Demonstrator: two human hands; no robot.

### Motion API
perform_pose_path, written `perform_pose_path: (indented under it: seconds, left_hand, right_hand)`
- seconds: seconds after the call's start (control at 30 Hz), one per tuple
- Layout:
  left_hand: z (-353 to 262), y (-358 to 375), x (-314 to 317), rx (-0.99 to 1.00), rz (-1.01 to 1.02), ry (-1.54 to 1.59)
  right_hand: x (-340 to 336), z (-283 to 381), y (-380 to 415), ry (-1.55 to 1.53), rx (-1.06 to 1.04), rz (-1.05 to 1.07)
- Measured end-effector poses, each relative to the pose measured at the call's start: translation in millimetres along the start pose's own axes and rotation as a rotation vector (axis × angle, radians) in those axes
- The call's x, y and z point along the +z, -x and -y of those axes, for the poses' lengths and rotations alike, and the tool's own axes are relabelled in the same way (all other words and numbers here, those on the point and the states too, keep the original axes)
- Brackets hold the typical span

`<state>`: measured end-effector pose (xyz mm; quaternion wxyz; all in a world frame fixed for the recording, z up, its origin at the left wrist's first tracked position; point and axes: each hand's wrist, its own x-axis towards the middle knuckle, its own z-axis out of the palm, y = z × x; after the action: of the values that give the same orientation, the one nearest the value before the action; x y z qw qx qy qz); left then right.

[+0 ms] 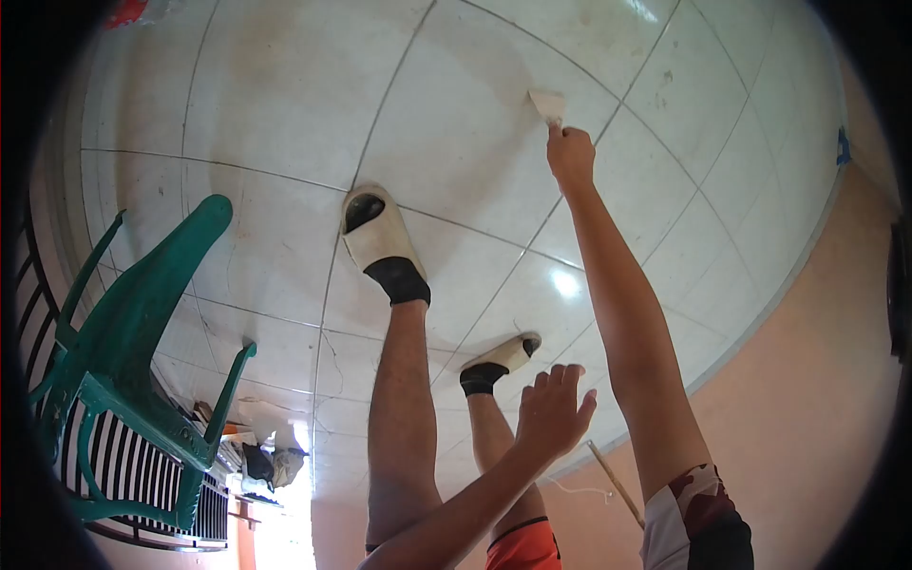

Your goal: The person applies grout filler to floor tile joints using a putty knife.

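My right hand (572, 157) reaches far out over the tiled floor (475, 104), its fingers wrapped round a scraper (548, 104). The pale, wide blade points away from me and appears to rest on a tile, beside a faint brownish patch. The scraper's handle is hidden inside the fist. Nearer to me, my left hand (553, 415) hangs in front of my lower leg, fingers stretched out and holding nothing.
A green plastic chair (133, 332) stands at the left by a dark metal railing (142, 475). My feet wear pale slip-on shoes (380, 228). A stick (616, 483) leans near the peach wall (788, 380). Bags (275, 464) lie in the back left. Something red (126, 12) shows at top left.
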<state>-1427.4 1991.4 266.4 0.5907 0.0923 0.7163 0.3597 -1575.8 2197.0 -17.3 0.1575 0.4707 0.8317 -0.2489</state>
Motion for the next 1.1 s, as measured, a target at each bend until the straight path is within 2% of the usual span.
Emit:
perform_pose_path:
  seconds: [0.03,0.1,0.17,0.23,0.3,0.4,0.53,0.63,0.7,0.8,0.9,1.0,1.1]
  left_hand:
    - [-2.2,2.9,-0.1,-0.006,0.019,0.004]
    - [-8.1,-0.1,-3.9,-0.019,0.092,0.008]
    - [-8.8,1.4,4.1,-0.01,0.121,-0.04]
    - [-4.9,1.4,5.5,0.006,0.074,-0.015]
    - [-0.8,-2.6,0.4,-0.033,0.09,0.0]
    - [-1.5,0.1,-1.3,-0.065,0.108,0.028]
    - [-12.0,-1.7,-4.4,-0.038,0.117,0.069]
    - [-10.4,-3.6,-8.9,-0.042,0.075,0.081]
    - [-7.9,-4.3,-10.5,-0.061,0.075,0.101]
    - [-12.5,-7.4,-12.2,-0.084,0.072,0.109]
    - [-22.3,-7.7,-19.9,-0.067,0.11,0.107]
    - [-22.5,-7.3,-24.6,-0.088,0.109,0.082]
    - [-20.8,-11.2,-28.3,-0.086,0.064,0.137]
  right_hand:
    - [-3.6,4.0,9.4,0.014,-0.022,-0.045]
    - [12.7,-16.8,40.4,0.035,0.017,0.004]
    - [4.7,-7.2,71.7,-0.052,0.165,0.103]
    - [10.1,-14.9,49.2,0.043,0.05,0.01]
    - [7.8,-21.5,-4.8,-0.006,0.038,0.013]
    - [-5.4,-11.7,-11.5,-0.057,0.055,-0.017]
    - [0.0,-20.6,51.7,0.007,0.08,0.091]
    - [2.4,-1.8,33.3,0.125,-0.091,0.054]
    - [-8.2,21.1,3.4,0.097,-0.119,0.04]
    - [1.3,12.9,16.2,0.1,-0.109,-0.001]
    - [3.5,1.4,66.2,0.086,0.023,0.155]
    - [15.1,4.1,46.3,0.122,-0.061,0.052]
    - [3.5,62.9,-35.4,0.163,-0.256,0.027]
